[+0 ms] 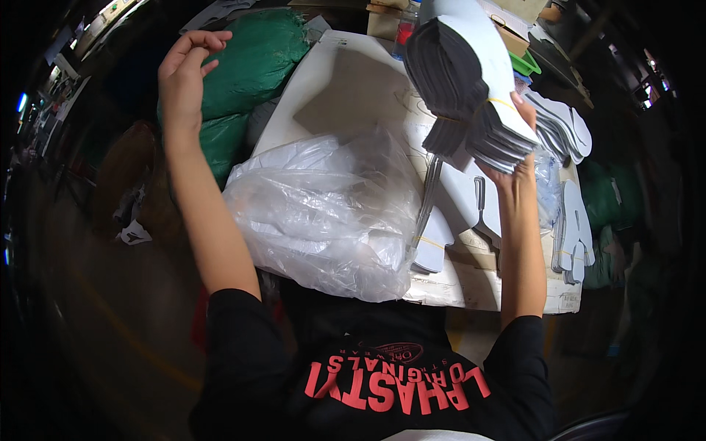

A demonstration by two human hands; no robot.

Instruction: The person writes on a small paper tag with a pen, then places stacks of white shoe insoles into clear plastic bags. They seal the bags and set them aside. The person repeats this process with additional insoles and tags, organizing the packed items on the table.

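Observation:
My right hand [525,140] grips a thick bundle of cut shoe-shaped pieces [494,62] from below and holds it up over the table. The pieces are white on the face and dark grey along their stacked edges, with a yellow rubber band around them. My left hand [190,70] is raised at the far left, beside a green sack [257,66], with its fingers bent but apart and nothing in them. Between my arms lies a large clear plastic bag [323,228] with white pieces showing through it.
The white table [353,66] spreads ahead of me. More banded stacks of cut pieces [435,239] lie beside the bag, and others [570,235] line the right edge. A bottle [403,37], cardboard boxes [511,33] and a green tray [531,65] stand at the back.

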